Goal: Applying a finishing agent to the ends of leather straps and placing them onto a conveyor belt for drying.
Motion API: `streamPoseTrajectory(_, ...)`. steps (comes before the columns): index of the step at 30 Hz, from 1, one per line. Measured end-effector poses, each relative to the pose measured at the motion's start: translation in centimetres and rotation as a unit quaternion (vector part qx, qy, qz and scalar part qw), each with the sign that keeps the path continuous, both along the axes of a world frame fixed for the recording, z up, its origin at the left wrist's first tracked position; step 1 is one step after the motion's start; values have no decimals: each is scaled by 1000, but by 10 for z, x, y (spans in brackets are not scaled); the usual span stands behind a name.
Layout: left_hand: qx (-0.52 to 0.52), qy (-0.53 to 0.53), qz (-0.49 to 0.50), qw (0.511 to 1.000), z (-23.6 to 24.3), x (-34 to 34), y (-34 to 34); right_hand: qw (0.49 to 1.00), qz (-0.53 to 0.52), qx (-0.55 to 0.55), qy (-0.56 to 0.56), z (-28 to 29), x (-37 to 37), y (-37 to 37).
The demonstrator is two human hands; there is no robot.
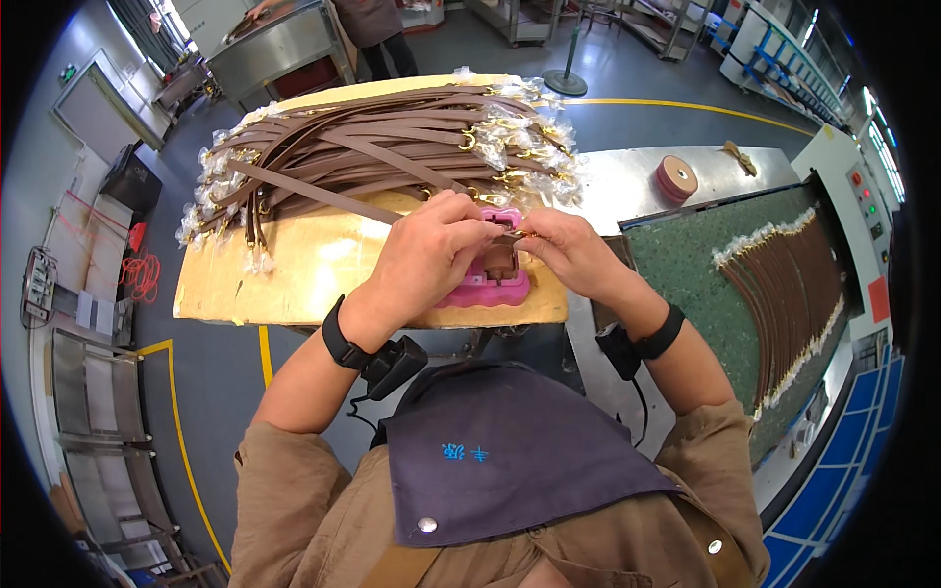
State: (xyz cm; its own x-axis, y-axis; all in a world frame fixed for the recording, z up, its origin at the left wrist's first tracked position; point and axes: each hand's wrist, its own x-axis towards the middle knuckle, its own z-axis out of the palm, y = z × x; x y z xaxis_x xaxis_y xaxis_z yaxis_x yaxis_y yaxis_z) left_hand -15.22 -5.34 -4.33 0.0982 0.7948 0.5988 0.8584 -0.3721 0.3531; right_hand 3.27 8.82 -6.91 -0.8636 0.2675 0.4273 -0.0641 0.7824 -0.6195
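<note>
My left hand (426,255) is closed in a pinch over the near edge of the yellowish board, where a long brown strap (319,192) runs in under its fingers. Facing it, my right hand (570,253) pinches a small gold-coloured metal fitting (520,234), and the fingertips of both hands nearly meet there. Below the hands sits a pink tape dispenser (512,291) with a roll of brown tape (500,261) in it, partly covered by my left hand. A heap of brown straps (392,137) with gold hooks in clear plastic wrap lies just beyond.
The yellowish board (255,284) carries the heap. To the right, a green surface (676,255) holds a row of brown straps (794,294), and a reddish-brown roll (676,176) stands on a metal ledge (627,176). Another person (371,24) stands by a metal table (274,59) at the far left.
</note>
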Motion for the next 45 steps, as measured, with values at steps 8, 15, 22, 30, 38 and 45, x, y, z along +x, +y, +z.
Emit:
streamPoseTrajectory(8, 9, 2, 4, 1000, -3, -5, 0, 999, -4, 38, 9, 0, -4, -1)
streamPoseTrajectory(15, 15, -3, 1, 1000, -7, -7, 2, 999, -9, 52, 8, 0, -6, 0)
streamPoseTrajectory(22, 16, -4, 1, 1000, -10, -9, 4, 998, -14, 62, 7, 0, -8, 0)
streamPoseTrajectory(30, 44, 3, -5, 999, -13, -6, 7, 998, -9, 68, 10, -5, -6, 4)
streamPoseTrajectory(38, 46, 10, -9, 999, -12, -4, 6, 997, -17, 72, 9, -4, -2, 3)
streamPoseTrajectory(45, 58, 18, -17, 998, -13, -4, 9, 997, -31, 75, 1, -5, 9, 7)
